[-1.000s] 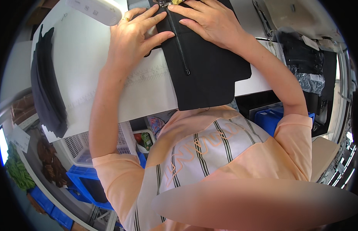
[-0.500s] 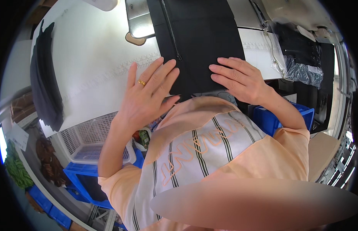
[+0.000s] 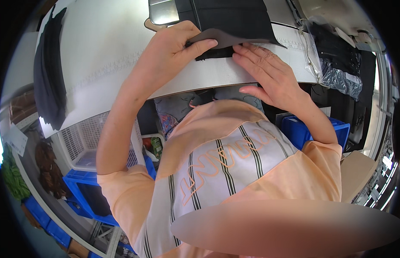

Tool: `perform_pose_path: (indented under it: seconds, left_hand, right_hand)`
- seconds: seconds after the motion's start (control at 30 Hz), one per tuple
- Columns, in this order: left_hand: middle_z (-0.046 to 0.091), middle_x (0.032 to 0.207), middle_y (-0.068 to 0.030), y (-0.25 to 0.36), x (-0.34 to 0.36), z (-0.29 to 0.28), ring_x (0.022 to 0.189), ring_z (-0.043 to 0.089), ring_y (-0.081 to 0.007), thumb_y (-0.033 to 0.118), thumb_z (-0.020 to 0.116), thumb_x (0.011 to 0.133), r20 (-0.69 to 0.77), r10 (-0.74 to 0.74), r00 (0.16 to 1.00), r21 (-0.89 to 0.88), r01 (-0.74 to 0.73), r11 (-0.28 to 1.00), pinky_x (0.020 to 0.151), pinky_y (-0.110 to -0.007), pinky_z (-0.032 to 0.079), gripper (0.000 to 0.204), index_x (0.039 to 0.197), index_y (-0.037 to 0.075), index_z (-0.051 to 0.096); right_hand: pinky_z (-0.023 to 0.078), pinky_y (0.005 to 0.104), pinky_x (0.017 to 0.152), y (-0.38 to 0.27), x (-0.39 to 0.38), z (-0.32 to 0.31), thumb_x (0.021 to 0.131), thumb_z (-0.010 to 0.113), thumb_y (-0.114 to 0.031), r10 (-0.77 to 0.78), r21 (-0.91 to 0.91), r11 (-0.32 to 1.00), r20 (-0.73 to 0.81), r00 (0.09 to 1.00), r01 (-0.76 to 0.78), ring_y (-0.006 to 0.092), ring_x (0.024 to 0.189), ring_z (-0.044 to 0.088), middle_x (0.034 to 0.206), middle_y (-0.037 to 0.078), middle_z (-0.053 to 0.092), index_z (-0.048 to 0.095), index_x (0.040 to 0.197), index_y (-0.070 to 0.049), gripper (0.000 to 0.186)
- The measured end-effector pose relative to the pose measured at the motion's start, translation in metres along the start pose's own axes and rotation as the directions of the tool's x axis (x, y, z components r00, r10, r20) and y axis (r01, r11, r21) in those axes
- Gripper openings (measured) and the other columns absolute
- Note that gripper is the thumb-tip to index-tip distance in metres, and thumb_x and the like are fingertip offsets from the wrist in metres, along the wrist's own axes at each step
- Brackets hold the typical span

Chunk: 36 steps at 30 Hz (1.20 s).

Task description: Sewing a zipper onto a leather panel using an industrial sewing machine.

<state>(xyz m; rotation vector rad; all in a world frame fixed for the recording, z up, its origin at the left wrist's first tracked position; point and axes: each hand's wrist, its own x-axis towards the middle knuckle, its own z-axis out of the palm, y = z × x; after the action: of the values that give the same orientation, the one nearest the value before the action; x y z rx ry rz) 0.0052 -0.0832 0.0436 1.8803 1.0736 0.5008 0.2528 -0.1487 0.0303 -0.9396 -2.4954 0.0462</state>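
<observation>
A black fabric piece (image 3: 238, 19) with a metal zipper (image 3: 196, 15) lies on the white worktable (image 3: 109, 47), its near edge lifted so that the greyish underside shows. My left hand (image 3: 172, 47) pinches the left end of that raised edge between thumb and fingers. Under the fold, a narrow black strip of fabric (image 3: 215, 53) rests on the table; whether it joins the larger piece I cannot tell. My right hand (image 3: 271, 73) has its fingers stretched out, fingertips at the near edge of the fabric and partly beneath the fold.
A shiny metal plate (image 3: 164, 12) sits behind my left hand. Dark cloth (image 3: 49, 73) hangs over the table's left end. On the right are bagged black fabric (image 3: 339, 79) and a blue crate (image 3: 294, 131). A white basket (image 3: 79, 144) stands on another blue crate (image 3: 79, 185).
Both hands were lying flat on the fabric. Now the left one has gripped its near edge and lifted it, and the fabric has shifted away from me, baring the table's front edge.
</observation>
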Motion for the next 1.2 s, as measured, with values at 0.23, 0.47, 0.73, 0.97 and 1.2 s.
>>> perform_pose_path:
  seconds: [0.23,0.47,0.73,0.97,1.2]
  left_hand:
    - [0.055,0.088,-0.0048,-0.002,-0.006,0.000,0.073,0.050,-0.0147,0.017,0.066,0.090,0.032,0.059,0.998,0.178,-0.064,0.982,0.066,-0.030,0.042,0.023,0.102,-0.002,0.066]
    - [0.057,0.107,-0.0043,-0.020,-0.037,0.032,0.098,0.056,-0.0253,-0.002,0.072,0.060,-0.099,0.478,0.873,0.578,-0.341,0.742,0.085,-0.038,0.046,0.060,0.118,0.009,0.068]
    - [0.055,0.108,-0.0039,-0.022,-0.038,0.033,0.089,0.053,-0.0274,-0.001,0.073,0.058,-0.114,0.499,0.859,0.563,-0.358,0.745,0.088,-0.044,0.046,0.062,0.118,0.009,0.067]
    - [0.054,0.107,-0.0059,-0.023,-0.038,0.032,0.096,0.056,-0.0230,0.001,0.062,0.067,-0.074,0.491,0.868,0.590,-0.359,0.724,0.097,-0.047,0.045,0.049,0.116,0.004,0.066]
    - [0.057,0.110,-0.0068,-0.024,-0.043,0.034,0.102,0.058,-0.0229,0.006,0.063,0.069,-0.069,0.483,0.873,0.613,-0.345,0.711,0.095,-0.048,0.047,0.048,0.117,0.003,0.065]
  right_hand:
    - [0.050,0.0343,0.066,0.015,-0.025,0.000,0.076,0.075,-0.034,0.043,-0.054,0.998,0.180,0.983,-0.034,0.0236,0.076,0.061,0.093,0.007,0.064,0.062,0.113,-0.003,0.050]
    - [0.045,0.0317,0.054,-0.005,-0.010,-0.010,0.075,0.077,-0.030,-0.008,-0.061,0.998,0.052,0.999,0.012,0.0229,0.062,0.057,0.076,0.006,0.059,0.063,0.087,-0.002,0.034]
    - [0.048,0.0387,0.088,0.044,0.051,0.011,0.084,0.066,-0.003,0.043,0.076,0.996,-0.022,0.999,-0.041,0.0295,0.107,0.058,0.125,0.007,0.060,0.063,0.120,-0.008,0.036]
    - [0.045,0.0347,0.088,0.074,0.076,0.055,0.087,0.063,-0.011,-0.011,-0.148,0.989,-0.060,0.998,0.002,0.0197,0.107,0.055,0.127,-0.002,0.059,0.062,0.122,-0.015,0.035]
    - [0.042,0.0380,0.095,0.047,0.060,0.043,0.080,0.064,-0.007,-0.007,-0.124,0.992,0.068,0.998,0.015,0.0228,0.117,0.052,0.132,0.002,0.054,0.059,0.127,-0.016,0.048]
